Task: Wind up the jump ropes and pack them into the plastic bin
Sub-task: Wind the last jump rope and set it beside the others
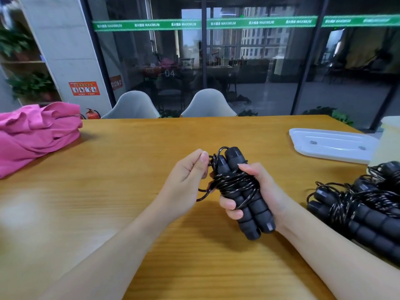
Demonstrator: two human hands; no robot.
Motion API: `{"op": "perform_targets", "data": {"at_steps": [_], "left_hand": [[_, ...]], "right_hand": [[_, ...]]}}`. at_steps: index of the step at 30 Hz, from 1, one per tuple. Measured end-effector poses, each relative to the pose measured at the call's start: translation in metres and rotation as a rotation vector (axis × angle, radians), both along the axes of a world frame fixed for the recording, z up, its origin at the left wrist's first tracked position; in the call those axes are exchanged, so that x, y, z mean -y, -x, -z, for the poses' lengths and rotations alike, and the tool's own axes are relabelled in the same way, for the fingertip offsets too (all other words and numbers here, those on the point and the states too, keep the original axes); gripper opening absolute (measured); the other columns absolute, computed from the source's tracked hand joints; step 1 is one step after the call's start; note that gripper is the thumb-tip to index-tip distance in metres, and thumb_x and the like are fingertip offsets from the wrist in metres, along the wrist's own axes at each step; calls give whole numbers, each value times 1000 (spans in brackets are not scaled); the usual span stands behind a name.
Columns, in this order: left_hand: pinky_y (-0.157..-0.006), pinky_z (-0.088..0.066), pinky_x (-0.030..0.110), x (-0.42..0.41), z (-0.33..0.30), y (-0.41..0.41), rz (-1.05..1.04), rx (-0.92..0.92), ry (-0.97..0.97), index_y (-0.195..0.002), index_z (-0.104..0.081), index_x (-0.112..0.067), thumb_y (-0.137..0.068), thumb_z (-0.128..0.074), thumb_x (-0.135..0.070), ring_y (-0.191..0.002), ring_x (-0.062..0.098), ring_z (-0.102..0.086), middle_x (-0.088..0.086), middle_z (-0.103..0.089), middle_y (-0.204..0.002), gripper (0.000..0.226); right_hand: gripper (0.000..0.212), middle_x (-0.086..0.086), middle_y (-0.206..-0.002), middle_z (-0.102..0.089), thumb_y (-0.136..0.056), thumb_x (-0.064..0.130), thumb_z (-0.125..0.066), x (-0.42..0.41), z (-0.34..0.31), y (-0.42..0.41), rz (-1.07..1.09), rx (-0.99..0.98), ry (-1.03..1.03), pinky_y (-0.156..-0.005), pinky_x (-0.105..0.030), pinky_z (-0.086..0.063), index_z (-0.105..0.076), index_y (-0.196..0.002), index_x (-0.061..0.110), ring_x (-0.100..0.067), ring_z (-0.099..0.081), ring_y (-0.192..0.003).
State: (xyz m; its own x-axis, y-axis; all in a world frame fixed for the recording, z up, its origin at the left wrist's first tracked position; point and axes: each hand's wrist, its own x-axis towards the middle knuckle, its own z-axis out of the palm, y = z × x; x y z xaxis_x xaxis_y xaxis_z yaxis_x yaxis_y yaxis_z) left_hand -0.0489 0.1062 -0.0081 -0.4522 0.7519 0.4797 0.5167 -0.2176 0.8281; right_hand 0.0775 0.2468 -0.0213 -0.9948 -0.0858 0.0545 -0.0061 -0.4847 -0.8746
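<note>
A black jump rope (244, 191) with two foam handles side by side is held above the wooden table (129, 213). My right hand (253, 191) grips both handles, with the cord wound several times round them. My left hand (188, 178) pinches a loop of that cord just left of the handles. Several wound black jump ropes (363, 208) lie in a pile on the table at the right. A pale plastic bin (387, 144) stands at the right edge, only partly in view. Its white lid (331, 144) lies flat beside it.
Pink cloth (36, 133) is heaped on the table's far left. Two grey chairs (207, 105) stand behind the table's far edge, before a glass wall. A red fire extinguisher (92, 114) sits on the floor behind the cloth.
</note>
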Motion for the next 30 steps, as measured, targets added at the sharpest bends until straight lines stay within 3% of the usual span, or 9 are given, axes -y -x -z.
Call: {"op": "perform_targets", "data": {"at_steps": [3, 5, 9, 14, 18, 21, 24, 27, 30], "left_hand": [[-69, -43, 41, 0, 6, 2, -41, -64, 41, -85, -49, -1, -110, -29, -47, -69, 27, -46, 13, -47, -74, 56], [-67, -42, 37, 0, 6, 1, -76, -86, 39, -84, -50, -1, -108, -28, -53, -67, 18, -48, 12, -49, -72, 61], [-56, -39, 22, 1, 5, -1, -99, -152, 97, -81, -45, -2, -105, -37, -57, -57, 8, -50, -10, -52, -60, 61], [-59, -37, 23, 0, 9, 0, -101, -198, 68, -77, -45, -11, -111, -27, -42, -60, 8, -46, -8, -47, -64, 49], [-58, -36, 35, -1, 10, -1, -143, -169, 30, -74, -38, -16, -109, -28, -32, -62, 19, -40, -2, -42, -66, 41], [-54, -35, 23, -1, 12, -2, -180, -161, 1, -74, -37, -17, -108, -30, -29, -57, 8, -38, -7, -40, -63, 37], [-55, -40, 36, -4, 13, -5, -193, -124, 3, -79, -39, -14, -109, -29, -31, -58, 9, -42, -11, -42, -63, 37], [-57, -37, 28, -8, 11, -9, -208, -76, -12, -80, -40, -14, -113, -29, -24, -59, 6, -38, -12, -41, -65, 36], [-57, -34, 24, -8, 9, -14, -247, -97, -68, -79, -39, -8, -112, -28, -23, -61, 6, -35, -4, -38, -69, 38]], "right_hand": [[40, -9, -73, -63, -97, 46, -44, 3, -4, -3, 33, 32, -63, -52, -24, -44, -66, -105, 13, -18, -53, -53], [40, -9, -72, -63, -97, 44, -42, 6, -7, -3, 46, 31, -72, -52, -24, -44, -66, -102, 13, -18, -53, -53], [41, -7, -71, -65, -94, 45, -42, 9, -7, -3, 80, 58, -115, -51, -24, -43, -61, -102, 10, -18, -53, -52], [41, -9, -70, -59, -93, 46, -46, 9, -6, -2, 72, 41, -73, -51, -25, -42, -70, -104, 14, -18, -54, -53], [44, -8, -71, -60, -95, 47, -44, 10, -4, -1, 52, 10, -70, -52, -25, -42, -71, -110, 15, -17, -53, -53], [45, -9, -72, -61, -94, 47, -46, 9, -4, 0, 59, 15, -69, -52, -25, -42, -66, -113, 12, -18, -52, -53], [46, -8, -74, -64, -95, 46, -45, 9, -4, 0, 72, -4, -78, -51, -24, -43, -60, -117, 9, -16, -54, -53], [52, -13, -82, -61, -90, 49, -61, 9, -3, 2, 60, -40, -26, -50, -24, -45, -59, -121, 7, -17, -55, -55], [59, -12, -76, -61, -86, 52, -69, 8, -2, 3, 25, -68, -6, -51, -23, -46, -57, -123, 7, -18, -55, -55]]}}
